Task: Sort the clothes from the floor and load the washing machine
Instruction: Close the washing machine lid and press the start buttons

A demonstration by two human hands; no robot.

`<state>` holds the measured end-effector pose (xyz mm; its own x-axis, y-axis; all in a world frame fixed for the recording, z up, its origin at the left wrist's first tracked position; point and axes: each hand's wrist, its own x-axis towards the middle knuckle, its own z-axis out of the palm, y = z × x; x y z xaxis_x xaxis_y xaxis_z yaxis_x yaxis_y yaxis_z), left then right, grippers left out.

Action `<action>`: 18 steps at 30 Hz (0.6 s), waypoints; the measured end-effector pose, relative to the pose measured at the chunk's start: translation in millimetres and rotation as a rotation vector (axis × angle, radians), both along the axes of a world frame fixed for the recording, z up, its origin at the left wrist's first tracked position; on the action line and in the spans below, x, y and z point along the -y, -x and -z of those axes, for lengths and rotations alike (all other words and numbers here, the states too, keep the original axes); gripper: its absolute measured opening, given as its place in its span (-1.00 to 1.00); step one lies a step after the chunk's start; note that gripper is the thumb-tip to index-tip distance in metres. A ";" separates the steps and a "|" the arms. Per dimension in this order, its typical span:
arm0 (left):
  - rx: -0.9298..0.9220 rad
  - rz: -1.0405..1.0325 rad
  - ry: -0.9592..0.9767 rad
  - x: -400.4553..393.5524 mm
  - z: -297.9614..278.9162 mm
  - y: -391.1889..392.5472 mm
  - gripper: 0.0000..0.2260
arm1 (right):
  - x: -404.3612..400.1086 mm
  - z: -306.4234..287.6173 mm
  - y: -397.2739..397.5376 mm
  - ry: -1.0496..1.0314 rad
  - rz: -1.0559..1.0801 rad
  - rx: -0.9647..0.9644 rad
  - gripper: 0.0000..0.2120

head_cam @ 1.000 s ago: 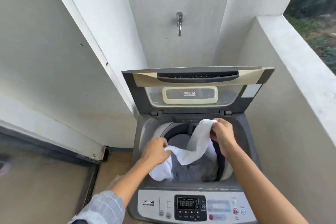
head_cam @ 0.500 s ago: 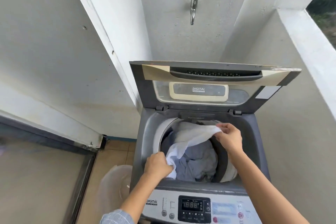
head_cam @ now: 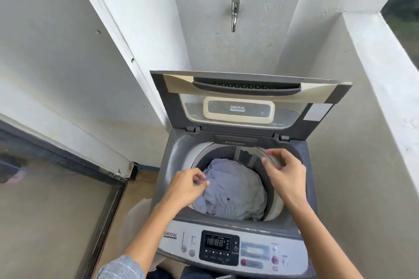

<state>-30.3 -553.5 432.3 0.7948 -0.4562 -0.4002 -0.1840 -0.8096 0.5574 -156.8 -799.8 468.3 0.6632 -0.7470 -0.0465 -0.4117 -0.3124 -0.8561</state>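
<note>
Both hands hover over the round mouth of the grey top-loading washing machine (head_cam: 237,188), whose lid (head_cam: 247,99) stands raised against the back wall. The left hand (head_cam: 184,188) hangs over the left rim of the drum, fingers loosely curled, its grip holding nothing that shows. The right hand (head_cam: 284,173) sits over the right rim, fingers bent and relaxed, its grip likewise empty. The pale lavender-white bundle of clothes (head_cam: 233,190) lies inside the drum, heaped toward the middle and front, with a dark gap at the back of the tub.

The step in hand appears to be settling the load after a garment has gone in. To do it well, the clothes should be spread evenly round the drum rather than left piled on one side, since a lopsided heap will likely throw the spin off balance. Pressing lightly with flat fingers is enough; packing the fabric down hard would hinder washing. Any cloth draped over the pale plastic rim ring (head_cam: 275,199) should be tucked below it, so nothing catches when the lid comes down. Whether more clothes wait on the floor cannot be told, as the floor beside the machine is barely in view.

The control panel (head_cam: 226,249) along the front edge shows lit digits.
</note>
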 end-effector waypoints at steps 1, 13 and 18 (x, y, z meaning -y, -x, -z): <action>0.072 -0.018 0.037 4.7 -14.8 -6.2 -0.89 | 5.1 -15.7 -2.0 0.168 -0.015 0.093 -0.87; 1.109 0.311 0.358 103.6 -139.5 -82.5 -0.80 | 68.0 -70.2 -79.3 1.045 -0.306 0.161 -0.59; 1.038 0.322 0.148 121.4 -128.0 -95.2 -0.45 | 65.8 -73.2 -96.6 1.029 -0.268 0.086 -0.67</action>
<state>65.0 -674.9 560.3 0.5482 -0.6914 0.4706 -0.8110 -0.5770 0.0969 -60.2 -865.6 541.5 0.7829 -0.2293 0.5784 -0.1730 -0.9732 -0.1516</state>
